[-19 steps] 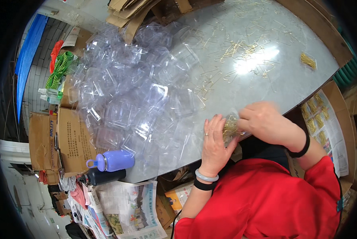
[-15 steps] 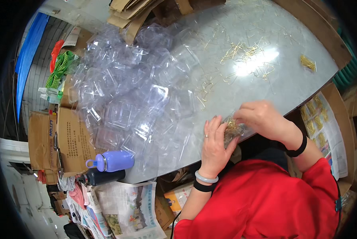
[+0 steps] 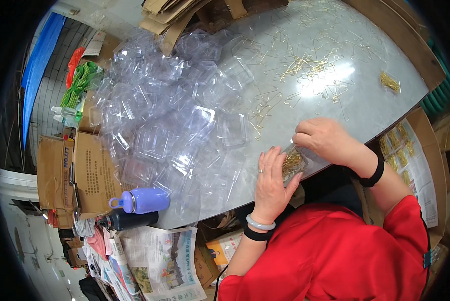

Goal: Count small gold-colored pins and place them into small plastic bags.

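Note:
At the table's near edge, my left hand (image 3: 271, 183) steadies a small clear plastic box of gold wire hooks (image 3: 293, 163), with its fingers along the left side and its thumb at the near side. My right hand (image 3: 326, 141) is over the far right part of that box, fingers bent and fingertips pressed together. Whatever lies between those fingertips is too small to make out. Loose gold hooks (image 3: 305, 66) are scattered farther back on the grey table (image 3: 280, 123). A filled clear box (image 3: 389, 82) rests near the right edge.
Clear plastic boxes (image 3: 155, 143) pile up on the table's left half. A purple bottle (image 3: 150, 200) and a black bottle (image 3: 133, 219) lie at the near left edge. Cardboard (image 3: 172, 20) stands at the back. On the right, a carton (image 3: 428, 165) holds several filled boxes.
My right fingertips have shifted slightly away from the box's near part, so more of the gold hooks shows. My left hand keeps nearly the same place.

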`<state>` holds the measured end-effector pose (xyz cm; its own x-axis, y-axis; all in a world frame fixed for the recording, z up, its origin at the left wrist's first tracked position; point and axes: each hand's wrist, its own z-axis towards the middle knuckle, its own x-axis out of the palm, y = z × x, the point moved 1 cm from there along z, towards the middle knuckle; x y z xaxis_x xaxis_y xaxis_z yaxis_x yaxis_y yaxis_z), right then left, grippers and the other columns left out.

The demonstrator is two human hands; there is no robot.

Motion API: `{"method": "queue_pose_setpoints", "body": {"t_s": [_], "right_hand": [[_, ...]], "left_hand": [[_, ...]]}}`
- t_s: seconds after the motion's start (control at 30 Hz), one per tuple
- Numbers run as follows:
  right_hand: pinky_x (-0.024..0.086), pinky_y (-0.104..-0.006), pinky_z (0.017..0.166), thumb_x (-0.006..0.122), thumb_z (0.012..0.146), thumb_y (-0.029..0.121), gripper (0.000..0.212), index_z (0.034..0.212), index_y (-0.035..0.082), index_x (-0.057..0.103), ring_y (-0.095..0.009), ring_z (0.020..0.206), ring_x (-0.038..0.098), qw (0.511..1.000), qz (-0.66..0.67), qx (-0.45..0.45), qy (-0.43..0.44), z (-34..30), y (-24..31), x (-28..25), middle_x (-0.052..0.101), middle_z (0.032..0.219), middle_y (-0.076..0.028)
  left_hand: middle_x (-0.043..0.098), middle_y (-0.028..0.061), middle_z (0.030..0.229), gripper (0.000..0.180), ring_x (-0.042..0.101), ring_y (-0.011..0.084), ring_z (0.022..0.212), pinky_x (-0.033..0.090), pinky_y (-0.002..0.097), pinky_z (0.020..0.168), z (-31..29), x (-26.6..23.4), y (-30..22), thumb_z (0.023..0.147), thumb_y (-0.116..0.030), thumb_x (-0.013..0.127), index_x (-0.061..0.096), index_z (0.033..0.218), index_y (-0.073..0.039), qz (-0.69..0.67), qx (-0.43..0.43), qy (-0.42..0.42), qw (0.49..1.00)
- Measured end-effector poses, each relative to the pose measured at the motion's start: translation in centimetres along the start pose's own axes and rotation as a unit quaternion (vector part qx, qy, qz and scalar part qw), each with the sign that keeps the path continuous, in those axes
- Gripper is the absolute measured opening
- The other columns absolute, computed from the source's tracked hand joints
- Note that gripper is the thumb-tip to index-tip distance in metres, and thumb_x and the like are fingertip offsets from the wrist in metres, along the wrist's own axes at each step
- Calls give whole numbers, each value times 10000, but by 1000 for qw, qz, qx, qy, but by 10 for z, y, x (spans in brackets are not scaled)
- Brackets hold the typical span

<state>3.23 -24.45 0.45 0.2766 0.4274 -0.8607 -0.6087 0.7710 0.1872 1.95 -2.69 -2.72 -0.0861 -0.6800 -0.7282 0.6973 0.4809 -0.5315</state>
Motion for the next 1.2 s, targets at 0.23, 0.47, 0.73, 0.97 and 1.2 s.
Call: {"method": "queue_pose_setpoints", "body": {"t_s": [0.23, 0.47, 0.73, 0.97, 1.2], "right_hand": [[507, -394, 697, 616, 811, 132, 100, 886, 77, 580, -279, 814, 620, 997, 65, 21, 22, 2, 10, -18, 553, 858, -73], [518, -405, 698, 712, 780, 138, 197, 948, 72, 634, -303, 819, 642, 982, 151, 106, -29, -7, 31, 7, 612, 908, -94], [523, -385, 652, 810, 798, 168, 246, 969, 72, 661, -296, 769, 645, 957, 182, 208, -82, -25, 39, 8, 613, 933, -95], [518, -377, 624, 767, 836, 119, 137, 920, 71, 670, -287, 738, 640, 970, 156, 178, -50, -15, 37, 7, 595, 894, -107], [509, -413, 824, 704, 824, 56, 239, 1061, 70, 673, -305, 945, 627, 985, 82, 121, -87, -8, 32, 12, 645, 969, -99]], "left_hand": [[504, 220, 1429, 640, 473, 431, 1332, 343, 530, 1168, 0, -2, 0, 872, -221, 767, 468, 1389, 7, 1, -7, 3, 1000], [516, 228, 1409, 603, 486, 435, 1314, 354, 533, 1157, 0, 0, 0, 867, -210, 771, 494, 1355, 11, -4, -2, -5, 1000], [533, 229, 1401, 575, 508, 424, 1305, 363, 544, 1150, -2, 0, 3, 884, -248, 767, 517, 1328, 18, -19, -4, -14, 1000], [527, 231, 1405, 525, 505, 422, 1308, 367, 548, 1147, -2, 0, 4, 885, -243, 764, 546, 1285, 18, -9, 3, -8, 1000], [459, 237, 1464, 463, 439, 461, 1352, 368, 546, 1139, -2, 0, 3, 879, -236, 771, 593, 1227, 13, 17, 17, 7, 1000]]}}
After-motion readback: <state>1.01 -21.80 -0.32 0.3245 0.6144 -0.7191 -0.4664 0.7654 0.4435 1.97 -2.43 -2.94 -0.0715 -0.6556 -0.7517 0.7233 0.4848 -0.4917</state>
